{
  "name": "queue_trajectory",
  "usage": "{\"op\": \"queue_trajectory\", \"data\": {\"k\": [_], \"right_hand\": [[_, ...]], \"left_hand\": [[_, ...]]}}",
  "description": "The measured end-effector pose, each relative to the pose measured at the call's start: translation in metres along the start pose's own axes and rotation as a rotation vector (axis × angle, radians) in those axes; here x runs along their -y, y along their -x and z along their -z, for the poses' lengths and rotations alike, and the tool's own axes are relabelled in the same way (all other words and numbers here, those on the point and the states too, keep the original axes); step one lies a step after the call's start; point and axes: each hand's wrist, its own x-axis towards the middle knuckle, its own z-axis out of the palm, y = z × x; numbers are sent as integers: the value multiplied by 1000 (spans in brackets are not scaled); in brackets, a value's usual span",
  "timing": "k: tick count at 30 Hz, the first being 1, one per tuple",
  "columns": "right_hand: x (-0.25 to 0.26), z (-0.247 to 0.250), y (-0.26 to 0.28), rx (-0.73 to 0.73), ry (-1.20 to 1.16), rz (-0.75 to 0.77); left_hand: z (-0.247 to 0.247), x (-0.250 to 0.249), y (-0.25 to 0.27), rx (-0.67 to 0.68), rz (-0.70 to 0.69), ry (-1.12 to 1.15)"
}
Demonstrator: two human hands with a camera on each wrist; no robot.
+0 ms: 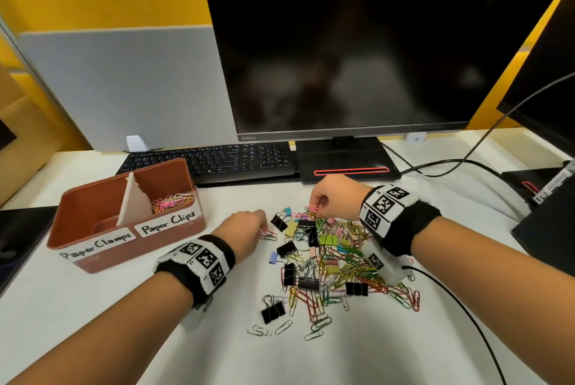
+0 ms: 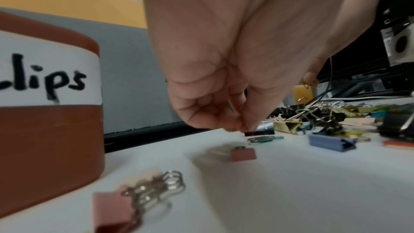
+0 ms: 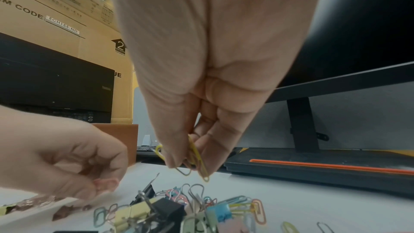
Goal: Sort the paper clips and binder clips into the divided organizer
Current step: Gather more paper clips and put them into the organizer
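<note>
A red-brown divided organizer (image 1: 93,247) (image 2: 44,130) stands at the left, labelled "Paper Clamps" and "Paper Clips". Its right compartment holds several coloured paper clips (image 1: 172,199). A mixed pile of paper clips and binder clips (image 1: 326,257) lies in the middle of the white table. At the pile's left edge my left hand (image 1: 263,227) (image 2: 243,127) pinches a pink paper clip (image 3: 107,183) low over the table. Over the pile's far edge my right hand (image 1: 317,204) (image 3: 192,164) pinches a small bunch of paper clips (image 3: 198,162), mostly yellow.
A black keyboard (image 1: 211,160) and a monitor (image 1: 357,42) on its base (image 1: 345,160) stand behind the pile. A black cable (image 1: 451,297) runs from my right wrist across the table. A second monitor stand (image 1: 547,223) is at the right. Loose pink binder clips (image 2: 125,201) lie near the organizer.
</note>
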Motion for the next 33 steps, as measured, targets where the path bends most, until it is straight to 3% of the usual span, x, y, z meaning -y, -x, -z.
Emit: {"op": "queue_trajectory", "data": {"k": [16, 22, 33], "right_hand": [[-9, 2, -6, -15, 6, 15], [-6, 1, -7, 6, 11, 0], [7, 0, -3, 39, 31, -15]], "left_hand": [[17, -7, -19, 197, -67, 95], [14, -21, -26, 139, -58, -47], [13, -25, -18, 120, 1, -91]]}}
